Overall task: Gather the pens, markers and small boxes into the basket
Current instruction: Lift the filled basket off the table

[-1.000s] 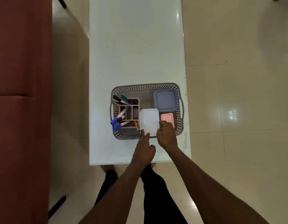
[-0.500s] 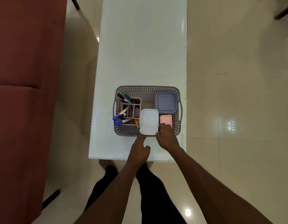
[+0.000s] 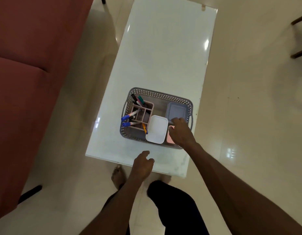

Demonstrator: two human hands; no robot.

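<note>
A grey perforated basket (image 3: 159, 95) stands near the front of the white table (image 3: 165, 51). Inside it are a pink divided organizer (image 3: 143, 112) with several markers (image 3: 129, 116), a white box (image 3: 157, 129), a grey lidded box (image 3: 177, 111) and a pink box (image 3: 170, 135). My right hand (image 3: 181, 131) reaches into the basket over the pink box, fingertips at the grey box's near edge; whether it touches is unclear. My left hand (image 3: 142, 164) hovers loosely curled over the table's front edge, holding nothing.
A red sofa (image 3: 28, 73) runs along the left side. Dark chair legs (image 3: 299, 38) show at the far right. My legs and bare feet are below the table's front edge on the tiled floor.
My left hand pulled back from the white box to the table's front edge. My right hand moved farther into the basket, toward the grey box. The camera view rotated.
</note>
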